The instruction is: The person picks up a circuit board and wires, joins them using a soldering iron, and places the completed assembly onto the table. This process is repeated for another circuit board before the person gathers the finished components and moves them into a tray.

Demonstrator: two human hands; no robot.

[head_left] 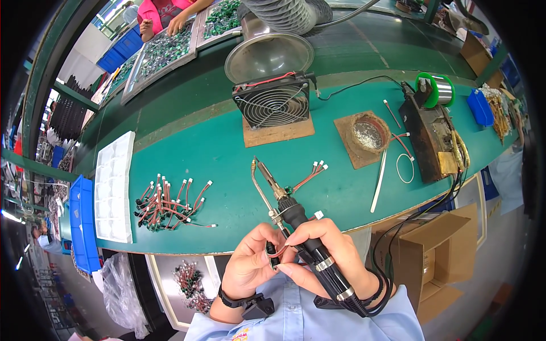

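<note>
Head view. The right hand (327, 250) is closed around the black handle of a soldering iron (284, 199), whose tip points away from the body over the green bench (216, 153). The left hand (250, 264) pinches a small black component with red leads (273, 253) between thumb and fingertips, touching the iron's handle just below the metal feed tube. Both hands sit at the near edge of the bench, directly in front of the chest.

Judged handling: keep the component steady against the right-hand knuckles, keep the leads clear of the hot tip, and keep the coiled black cable at the wrist slack so it does not tug the iron.

Positions relative to the iron: a pile of finished red-wired pieces (170, 204) lies to its left, with a white compartment tray (114, 187) beyond that. A small cooling fan (273, 102) stands past the tip. A round tip-cleaning pot (369, 133) sits to the right past the tip, and a solder feeder with a green spool (435, 91) further right. One loose wired piece (310, 175) lies just right of the tip.

Open bench surface lies between the tip and the fan. The near bench edge runs just beyond the knuckles; an open cardboard box (432, 256) stands below it on the right.
</note>
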